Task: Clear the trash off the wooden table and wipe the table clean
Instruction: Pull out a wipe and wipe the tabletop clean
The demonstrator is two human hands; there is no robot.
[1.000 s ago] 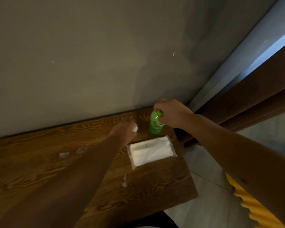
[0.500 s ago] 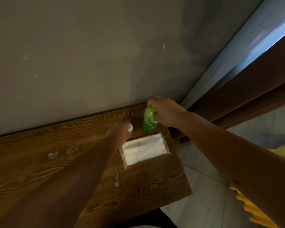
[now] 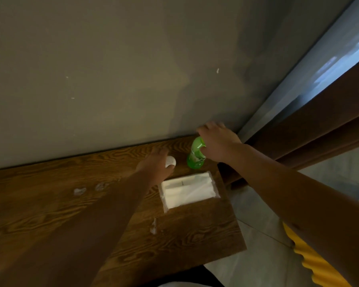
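A green spray bottle (image 3: 194, 157) stands near the far right corner of the wooden table (image 3: 50, 214). My right hand (image 3: 218, 142) grips its top. Just left of it, my left hand (image 3: 157, 165) holds a small white crumpled ball of paper (image 3: 170, 161) against the tabletop. A white pack of tissues (image 3: 189, 191) lies flat in front of the bottle. Small white scraps (image 3: 79, 191) (image 3: 101, 186) lie to the left, and another scrap (image 3: 153, 225) lies nearer to me.
A grey wall (image 3: 112, 79) runs along the table's far edge. Right of the table are a dark wooden frame (image 3: 319, 125), pale floor (image 3: 257, 214) and a yellow ribbed object (image 3: 311, 264) under my right arm.
Both hands hold their places at the bottle and the paper ball. The view has shifted slightly; the white ball shows more clearly under my left fingers.
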